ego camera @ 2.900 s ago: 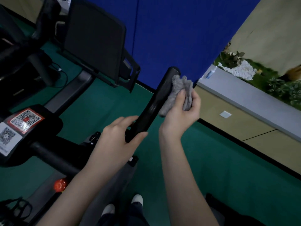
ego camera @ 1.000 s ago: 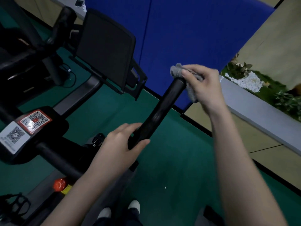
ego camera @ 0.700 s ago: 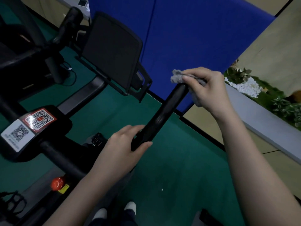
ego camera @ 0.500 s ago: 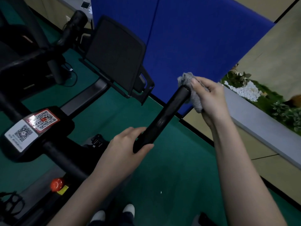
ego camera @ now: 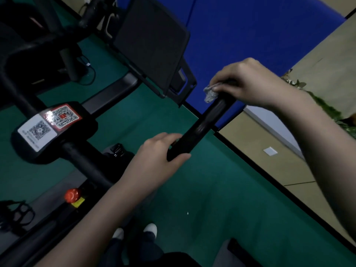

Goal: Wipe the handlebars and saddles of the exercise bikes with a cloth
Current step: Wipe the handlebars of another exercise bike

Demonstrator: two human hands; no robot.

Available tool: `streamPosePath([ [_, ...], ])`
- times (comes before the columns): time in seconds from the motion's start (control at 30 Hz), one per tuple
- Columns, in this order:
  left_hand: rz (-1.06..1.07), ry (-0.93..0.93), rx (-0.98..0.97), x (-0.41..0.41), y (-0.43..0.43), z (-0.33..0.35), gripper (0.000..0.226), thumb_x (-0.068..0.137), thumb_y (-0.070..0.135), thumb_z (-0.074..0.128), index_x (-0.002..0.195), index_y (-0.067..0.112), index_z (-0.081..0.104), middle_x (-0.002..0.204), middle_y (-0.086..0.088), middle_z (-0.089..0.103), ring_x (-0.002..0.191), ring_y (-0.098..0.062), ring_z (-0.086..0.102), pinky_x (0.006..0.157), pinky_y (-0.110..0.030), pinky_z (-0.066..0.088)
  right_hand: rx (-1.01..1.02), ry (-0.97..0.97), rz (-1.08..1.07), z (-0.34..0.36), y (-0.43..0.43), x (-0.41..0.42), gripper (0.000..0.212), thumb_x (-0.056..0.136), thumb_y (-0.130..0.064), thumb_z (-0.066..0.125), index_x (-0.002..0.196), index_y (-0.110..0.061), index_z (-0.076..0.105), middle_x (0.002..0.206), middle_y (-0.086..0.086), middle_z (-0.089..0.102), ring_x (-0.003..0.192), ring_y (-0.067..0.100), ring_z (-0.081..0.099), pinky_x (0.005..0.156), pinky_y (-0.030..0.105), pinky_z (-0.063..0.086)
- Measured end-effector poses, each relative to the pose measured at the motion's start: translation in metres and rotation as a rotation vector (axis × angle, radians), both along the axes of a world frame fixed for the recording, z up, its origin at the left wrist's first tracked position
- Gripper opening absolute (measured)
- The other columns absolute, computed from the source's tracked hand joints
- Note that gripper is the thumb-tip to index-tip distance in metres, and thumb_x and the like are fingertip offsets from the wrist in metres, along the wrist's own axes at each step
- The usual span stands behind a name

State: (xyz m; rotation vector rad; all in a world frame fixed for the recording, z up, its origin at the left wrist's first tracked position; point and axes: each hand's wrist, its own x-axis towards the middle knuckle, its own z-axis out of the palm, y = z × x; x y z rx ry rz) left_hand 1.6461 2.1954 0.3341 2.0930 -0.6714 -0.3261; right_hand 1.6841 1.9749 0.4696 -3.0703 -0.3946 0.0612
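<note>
Both hands clamp one black handlebar [ego camera: 204,126] that slants through the middle of the frame. The left hand [ego camera: 158,151] curls round its lower end. The right hand [ego camera: 246,81] closes over its upper tip, right of centre, pressing a bunched grey cloth [ego camera: 210,94] against it. QR stickers [ego camera: 48,126] sit at left and a red knob [ego camera: 72,194] lower left.

1. The handlebar [ego camera: 202,130] was a black, faintly glossy round bar. It was tilted and ran from lower left up to upper right in the view.
2. The cloth [ego camera: 211,94] was grey and crumpled, bunched against the bar's far upper end. Only a small wad showed, and it seemed to wrap over the tip.
</note>
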Motion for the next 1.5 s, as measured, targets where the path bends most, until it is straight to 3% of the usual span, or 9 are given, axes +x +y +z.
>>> streamPosePath([
  [0.17,-0.002,0.001,0.014,0.000,0.000,0.000,0.047,0.084,0.044,0.065,0.126,0.026,0.057,0.111,0.005,0.061,0.099,-0.014,0.057,0.085,-0.028,0.045,-0.140,0.082,0.112,-0.014,0.019,0.002,0.018,0.091,-0.022,0.059,0.106,-0.020,0.070,0.100,0.001,0.072,0.096,0.025,0.063,0.079,0.035,0.043],
  [0.5,0.014,0.012,0.000,0.002,-0.001,-0.001,0.049,0.082,0.046,0.067,0.126,0.026,0.058,0.108,0.002,0.062,0.099,-0.018,0.057,0.085,-0.031,0.045,-0.083,0.093,0.216,-0.055,0.047,-0.017,0.019,0.093,-0.021,0.057,0.105,-0.013,0.071,0.091,0.007,0.068,0.087,0.027,0.063,0.077,0.040,0.047],
  [0.67,0.006,0.033,-0.010,0.002,0.000,-0.001,0.047,0.082,0.047,0.066,0.124,0.028,0.058,0.109,0.003,0.062,0.101,-0.016,0.057,0.087,-0.032,0.046,-0.110,-0.282,0.114,-0.064,0.035,-0.028,0.018,0.092,-0.015,0.059,0.101,-0.005,0.071,0.085,0.014,0.067,0.079,0.035,0.062,0.072,0.039,0.039],
  [0.87,0.002,0.021,-0.023,0.002,0.000,0.001,0.045,0.082,0.042,0.068,0.123,0.026,0.059,0.106,-0.002,0.064,0.098,-0.020,0.059,0.087,-0.036,0.046,0.081,-0.391,0.202,-0.098,0.048,-0.054,0.017,0.093,-0.012,0.058,0.101,-0.003,0.071,0.093,0.014,0.068,0.093,0.033,0.064,0.079,0.042,0.046],
  [1.0,0.025,0.028,0.004,0.003,0.000,0.000,0.048,0.081,0.045,0.069,0.124,0.027,0.059,0.109,0.001,0.064,0.098,-0.018,0.059,0.088,-0.033,0.046,-0.086,-0.560,0.270,-0.099,0.034,-0.050,0.021,0.098,-0.010,0.051,0.099,0.001,0.069,0.095,0.017,0.066,0.084,0.034,0.062,0.080,0.042,0.042],
  [1.2,0.030,0.010,0.028,0.003,-0.001,0.001,0.048,0.080,0.049,0.067,0.123,0.027,0.060,0.109,0.007,0.062,0.095,-0.014,0.058,0.087,-0.034,0.049,-0.053,-0.856,0.017,-0.092,0.015,-0.036,0.014,0.093,-0.001,0.058,0.097,0.001,0.070,0.090,0.017,0.067,0.078,0.032,0.061,0.075,0.041,0.042],
  [1.3,0.038,0.003,0.029,0.003,-0.002,0.003,0.053,0.080,0.053,0.064,0.126,0.028,0.058,0.108,0.014,0.058,0.096,-0.011,0.058,0.087,-0.035,0.050,0.108,-0.898,-0.118,-0.086,0.012,-0.030,0.015,0.094,-0.004,0.058,0.100,0.000,0.071,0.094,0.014,0.068,0.084,0.030,0.062,0.078,0.038,0.045],
  [1.37,0.034,0.005,0.022,0.004,-0.004,0.005,0.053,0.079,0.053,0.064,0.126,0.030,0.057,0.106,0.015,0.058,0.095,-0.011,0.058,0.087,-0.036,0.050,0.376,-0.916,-0.328,-0.079,0.004,-0.024,0.018,0.093,-0.010,0.057,0.103,-0.003,0.070,0.097,0.004,0.069,0.091,0.019,0.064,0.085,0.030,0.050],
  [1.5,0.018,0.001,0.008,0.002,-0.005,0.005,0.045,0.080,0.048,0.065,0.121,0.031,0.059,0.105,0.014,0.058,0.093,-0.009,0.057,0.086,-0.036,0.050,1.457,-0.575,-0.703,-0.080,-0.012,-0.020,0.020,0.095,-0.010,0.053,0.109,-0.001,0.064,0.101,0.005,0.069,0.099,0.018,0.065,0.093,0.037,0.052],
])
